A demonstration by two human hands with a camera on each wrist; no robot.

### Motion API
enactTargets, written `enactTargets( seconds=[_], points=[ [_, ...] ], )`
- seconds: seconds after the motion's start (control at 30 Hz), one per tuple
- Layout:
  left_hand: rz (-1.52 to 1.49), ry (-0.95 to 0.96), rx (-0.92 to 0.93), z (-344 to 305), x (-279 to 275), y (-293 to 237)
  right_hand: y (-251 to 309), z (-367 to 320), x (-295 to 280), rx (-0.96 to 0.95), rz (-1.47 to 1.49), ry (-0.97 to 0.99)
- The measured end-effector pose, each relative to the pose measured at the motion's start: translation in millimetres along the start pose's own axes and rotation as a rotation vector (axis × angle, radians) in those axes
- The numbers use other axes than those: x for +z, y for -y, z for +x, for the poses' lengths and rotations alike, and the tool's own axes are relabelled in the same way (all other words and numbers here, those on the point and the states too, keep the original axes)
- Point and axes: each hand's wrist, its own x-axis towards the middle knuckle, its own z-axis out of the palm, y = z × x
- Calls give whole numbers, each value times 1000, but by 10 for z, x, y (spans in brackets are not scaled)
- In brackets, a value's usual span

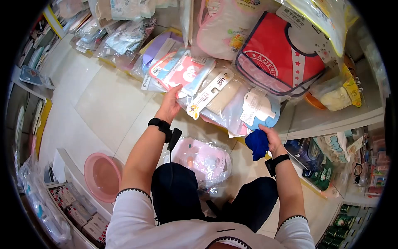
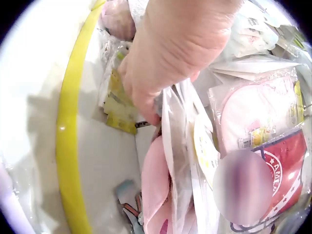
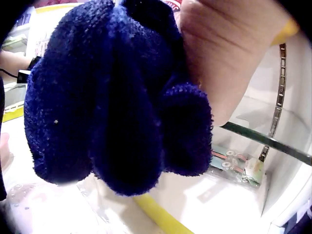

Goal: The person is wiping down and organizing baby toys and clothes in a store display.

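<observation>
The fuzzy blue cloth [image 1: 257,145] hangs bunched in the curled fingers of the right hand [image 1: 273,140], right of centre; the left hand [image 1: 169,107] pinches a glossy plastic packet [image 1: 188,74], upper middle. A red bib [image 1: 275,45] lies in clear wrapping, upper right; a round pink basin [image 1: 103,176] sits lower left

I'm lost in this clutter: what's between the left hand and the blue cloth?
In the head view, between left hand and blue cloth: a plastic package with a white Lion card, then a light-blue packaged item.
</observation>
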Motion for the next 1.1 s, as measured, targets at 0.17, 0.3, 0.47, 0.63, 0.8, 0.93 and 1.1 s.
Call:
enactTargets(
  seconds=[0.17,0.3,0.47,0.63,0.8,0.93,1.1],
  points=[
    [183,-232,227,-79,-44,80,-98,54,-52,-11,9,-51],
    [606,-808,680,-271,25,0,-118,24,-2,-48,23,-21],
    [1037,-751,758,-80,-83,-280,-176,74,-83,-13,70,-3],
    [527,-567,434,383,-318,-322,-216,85,-105,-22,72,-19],
    [195,-270,239,197,179,-247,-230,41,-77,-57,66,-18],
    [83,-116,-51,207,314,-219,-240,64,-75,-34,61,-21],
    [156,-20,22,214,42,-310,-212,-11,-40,-46,38,-69]
  ],
)
